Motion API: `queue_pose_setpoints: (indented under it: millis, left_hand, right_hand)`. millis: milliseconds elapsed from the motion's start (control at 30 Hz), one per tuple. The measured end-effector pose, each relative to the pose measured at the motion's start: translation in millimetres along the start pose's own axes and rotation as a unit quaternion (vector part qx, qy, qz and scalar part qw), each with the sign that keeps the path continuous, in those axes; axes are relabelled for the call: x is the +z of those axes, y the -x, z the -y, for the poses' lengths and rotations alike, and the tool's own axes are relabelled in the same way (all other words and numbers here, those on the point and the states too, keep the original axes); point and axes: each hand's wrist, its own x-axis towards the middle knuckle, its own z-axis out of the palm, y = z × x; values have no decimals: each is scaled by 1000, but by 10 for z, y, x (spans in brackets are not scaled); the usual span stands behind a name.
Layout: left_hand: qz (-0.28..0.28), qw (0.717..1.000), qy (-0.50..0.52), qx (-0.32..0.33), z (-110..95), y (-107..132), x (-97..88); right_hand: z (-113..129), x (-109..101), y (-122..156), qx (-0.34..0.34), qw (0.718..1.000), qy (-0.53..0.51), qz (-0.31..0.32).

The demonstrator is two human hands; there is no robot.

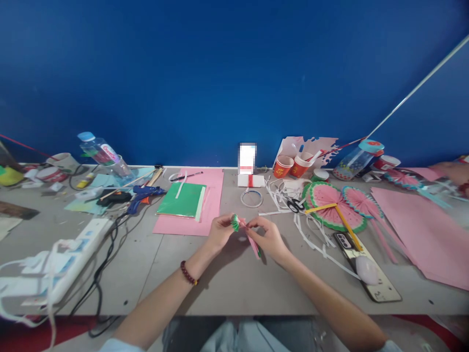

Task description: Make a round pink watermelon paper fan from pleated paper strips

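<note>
Between my hands, above the middle of the table, is a pleated paper strip point(252, 244), pink with a green edge. My left hand point(222, 231) has its fingers closed on the strip's fanned green end. Pinched at the pink folds, my right hand point(269, 238) grips the same strip, and its lower end hangs down below the fingers. Small details at the fingertips are too fine to make out. Beyond the hands lies a clear ring of tape point(251, 198). To the right rest black-handled scissors point(294, 205) and finished pink-and-green paper fans point(324, 199).
On the left are a blue glue gun point(141, 195), a white power strip point(78, 261) with cables, and a green paper pack point(182, 200) on pink paper point(161, 226). A phone point(384, 288) and pink sheets point(432, 239) lie right. Another person's hand point(452, 171) shows far right.
</note>
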Motion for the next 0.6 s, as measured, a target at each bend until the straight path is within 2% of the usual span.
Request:
queue_pose_setpoints:
  millis: [200,367,433,600]
  left_hand:
    - [40,999,17,-4,-29,17,11]
    - [85,996,30,22,-21,18,-25]
    - [77,996,36,29,-9,5,-48]
    - [3,999,27,47,3,-38,-92]
  right_hand:
    - [8,-9,23,-63,996,54,-41]
    - [-6,-34,8,-69,994,62,-50]
    - [-7,-39,5,-74,994,64,-48]
    - [-16,-8,20,-81,994,61,-29]
